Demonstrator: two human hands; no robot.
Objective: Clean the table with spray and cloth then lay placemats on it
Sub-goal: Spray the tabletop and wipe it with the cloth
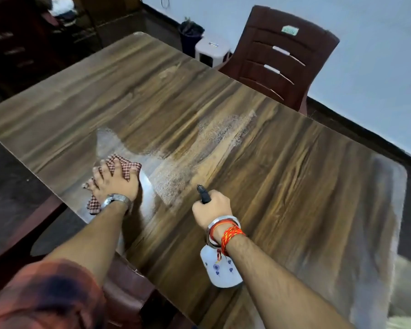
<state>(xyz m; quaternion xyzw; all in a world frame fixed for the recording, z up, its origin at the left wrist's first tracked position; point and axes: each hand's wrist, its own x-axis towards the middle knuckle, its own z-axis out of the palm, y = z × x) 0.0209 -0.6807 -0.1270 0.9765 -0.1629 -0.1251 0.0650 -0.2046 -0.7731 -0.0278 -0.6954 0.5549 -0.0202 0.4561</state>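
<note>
This looks like the wiping step: the left hand [115, 184] presses flat on the cloth [126, 166] at the table's [294, 186] near left, the right hand [211, 205] is wrapped round the spray bottle [221, 269], and next the cloth should rub the wet spots [223, 131] farther right.

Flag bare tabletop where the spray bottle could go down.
Bare: the far end of the table toward the chair, and the wide right side beyond the right hand holding the spray bottle. Crowded: near-left edge, where the left hand presses the cloth, with wet droplets mid-table.
</note>
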